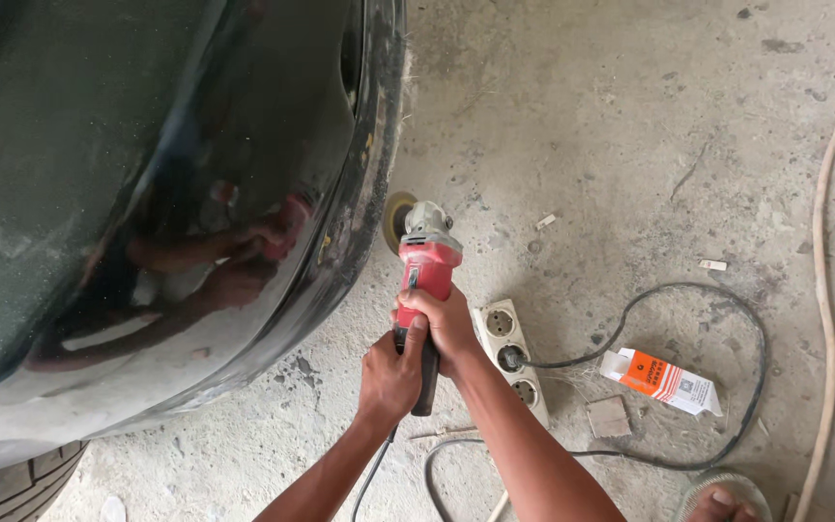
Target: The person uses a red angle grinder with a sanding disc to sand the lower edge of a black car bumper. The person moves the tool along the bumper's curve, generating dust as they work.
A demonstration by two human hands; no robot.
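Observation:
A red and grey angle grinder (424,259) points away from me, its round disc (397,220) against the lower edge of a glossy black car body panel (147,193). My right hand (446,327) wraps the red body of the grinder. My left hand (390,375) grips its black rear handle just behind. The hands and the grinder are mirrored in the shiny panel.
A white power strip (512,356) lies on the concrete floor to the right of my hands, with a black cable (727,319) looping from it. An orange and white box (661,380) lies beyond. A tyre (12,483) shows bottom left; a pale hose (823,290) runs along the right.

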